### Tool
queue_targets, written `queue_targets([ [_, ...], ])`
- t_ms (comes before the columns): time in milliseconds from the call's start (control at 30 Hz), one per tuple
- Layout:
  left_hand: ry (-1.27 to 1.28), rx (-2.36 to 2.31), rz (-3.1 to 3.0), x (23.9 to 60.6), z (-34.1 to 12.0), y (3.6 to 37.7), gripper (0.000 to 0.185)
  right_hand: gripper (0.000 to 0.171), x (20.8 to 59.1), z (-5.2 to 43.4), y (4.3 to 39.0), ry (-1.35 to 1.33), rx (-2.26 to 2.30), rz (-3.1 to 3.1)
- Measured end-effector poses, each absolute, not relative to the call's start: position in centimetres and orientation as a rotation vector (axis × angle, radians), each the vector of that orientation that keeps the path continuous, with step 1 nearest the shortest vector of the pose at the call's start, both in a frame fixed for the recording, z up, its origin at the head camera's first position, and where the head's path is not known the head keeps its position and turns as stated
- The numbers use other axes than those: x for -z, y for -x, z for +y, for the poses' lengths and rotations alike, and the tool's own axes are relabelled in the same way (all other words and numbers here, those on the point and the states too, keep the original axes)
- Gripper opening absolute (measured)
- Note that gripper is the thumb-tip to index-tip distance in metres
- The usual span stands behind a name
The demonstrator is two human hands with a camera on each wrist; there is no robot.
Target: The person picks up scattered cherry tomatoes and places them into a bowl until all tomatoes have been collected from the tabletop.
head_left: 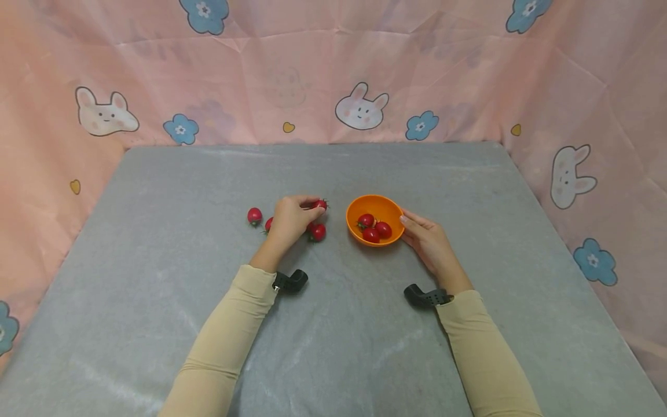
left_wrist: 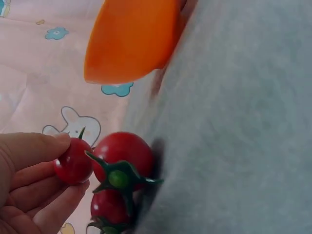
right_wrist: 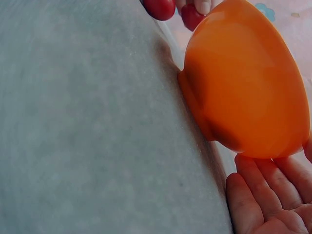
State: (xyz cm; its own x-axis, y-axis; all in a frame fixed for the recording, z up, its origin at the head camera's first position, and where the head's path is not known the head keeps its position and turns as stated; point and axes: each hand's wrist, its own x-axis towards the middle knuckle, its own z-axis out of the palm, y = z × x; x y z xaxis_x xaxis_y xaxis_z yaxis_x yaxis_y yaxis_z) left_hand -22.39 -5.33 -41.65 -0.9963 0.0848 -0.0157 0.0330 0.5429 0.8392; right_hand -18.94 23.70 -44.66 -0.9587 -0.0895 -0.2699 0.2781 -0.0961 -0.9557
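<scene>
Left hand (head_left: 289,219) pinching a tomato (head_left: 320,204) just left of the bowl (head_left: 374,219), right hand (head_left: 428,238) open against the rim – light fingertip grip, likely to slip and roll across the bench (head_left: 156,243) – or a nudged bowl sliding away.

This looks like a staged recording booth rather than a lived-in room. A grey felt-covered tabletop (head_left: 156,289) is walled at its far, left and right edges by a creased pink cloth backdrop (head_left: 312,75) printed with white rabbits (head_left: 361,111), blue flowers (head_left: 180,130) and small hearts, hiding the room behind.
</scene>
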Motion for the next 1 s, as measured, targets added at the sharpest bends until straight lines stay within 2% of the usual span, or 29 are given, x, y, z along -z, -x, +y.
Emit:
queue_targets([
  [433, -0.122, -1.489, 2.667, 39.3, -3.9, 21.7, 0.034, 0.062, 44.7, 23.8, 18.9, -0.207, 2.117, 1.944],
  [1000, -0.224, -1.469, 2.603, 38.1, -0.9, 21.9, 0.03, 0.06, 44.7, 23.8, 19.0, -0.197, 2.097, 1.963],
])
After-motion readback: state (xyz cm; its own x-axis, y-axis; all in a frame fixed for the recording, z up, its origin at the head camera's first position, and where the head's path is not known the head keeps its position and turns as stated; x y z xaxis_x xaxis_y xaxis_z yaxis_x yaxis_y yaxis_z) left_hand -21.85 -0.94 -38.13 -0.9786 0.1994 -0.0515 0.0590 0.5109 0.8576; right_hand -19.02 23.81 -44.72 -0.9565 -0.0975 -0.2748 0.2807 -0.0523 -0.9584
